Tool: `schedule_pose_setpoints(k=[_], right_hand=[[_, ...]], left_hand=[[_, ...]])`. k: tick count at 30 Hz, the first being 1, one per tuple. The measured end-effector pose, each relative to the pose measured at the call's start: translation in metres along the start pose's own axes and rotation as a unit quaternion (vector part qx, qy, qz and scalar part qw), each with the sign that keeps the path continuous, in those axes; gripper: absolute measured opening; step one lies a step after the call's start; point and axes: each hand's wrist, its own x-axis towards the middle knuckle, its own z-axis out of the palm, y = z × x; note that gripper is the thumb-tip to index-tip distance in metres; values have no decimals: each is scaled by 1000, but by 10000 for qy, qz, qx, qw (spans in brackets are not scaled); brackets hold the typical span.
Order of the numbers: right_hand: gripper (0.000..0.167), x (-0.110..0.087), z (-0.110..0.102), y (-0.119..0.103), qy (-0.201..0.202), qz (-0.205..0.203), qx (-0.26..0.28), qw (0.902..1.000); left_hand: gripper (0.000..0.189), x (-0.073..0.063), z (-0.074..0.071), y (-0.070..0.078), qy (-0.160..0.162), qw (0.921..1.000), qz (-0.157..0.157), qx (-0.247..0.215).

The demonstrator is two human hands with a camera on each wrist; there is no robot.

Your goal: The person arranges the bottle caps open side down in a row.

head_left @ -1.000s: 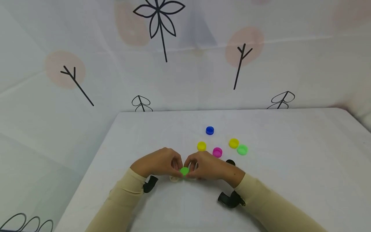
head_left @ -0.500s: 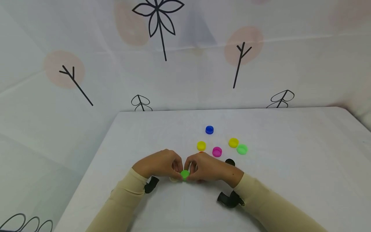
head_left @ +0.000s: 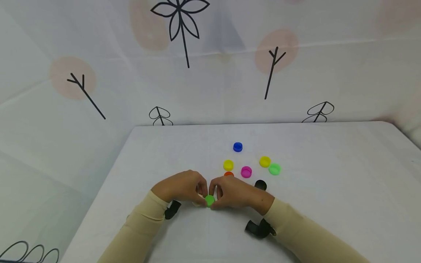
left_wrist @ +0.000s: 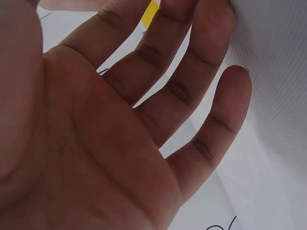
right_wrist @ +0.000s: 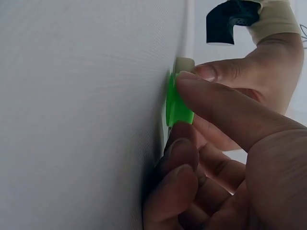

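Observation:
A green bottle cap [head_left: 209, 201] sits low at the tabletop between both hands' fingertips in the head view. My right hand [head_left: 231, 190] pinches it, thumb against one side and fingers on the other. From the left, my left hand [head_left: 185, 186] has thumb and forefinger curled in at the same cap. A whitish cap [right_wrist: 184, 64] lies right beside the green cap, mostly covered by the left thumb in the head view. The left wrist view shows the left hand's other fingers [left_wrist: 177, 91] loosely spread, away from the caps.
Beyond the hands lie a blue cap [head_left: 238, 147], two yellow caps [head_left: 228, 165], a magenta cap [head_left: 246, 172], a lighter green cap [head_left: 274, 169] and a partly hidden orange cap [head_left: 228, 174]. A black cap [head_left: 261, 185] lies by the right wrist. White cloth covers the table [head_left: 329, 182].
Both hands have drawn the green cap slightly toward the person. The orange cap shows more behind the right hand. The other caps have stayed in place.

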Motion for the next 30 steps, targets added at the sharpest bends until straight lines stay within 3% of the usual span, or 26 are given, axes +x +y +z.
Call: schedule_pose_setpoints(k=[8,26,30], right_hand=[[25,1,3,-5,46,253,-171,9995],[31,-4,-2,-9,-33,267,-276,9993],[29,-12,-8,-6,173,269,-390,9987]], left_hand=[[16,0,1,1,9,10000,-14,69],[17,0,-1,3,3,9999,-63,135],[18,-1,-2,2,60,9999,-110,78]])
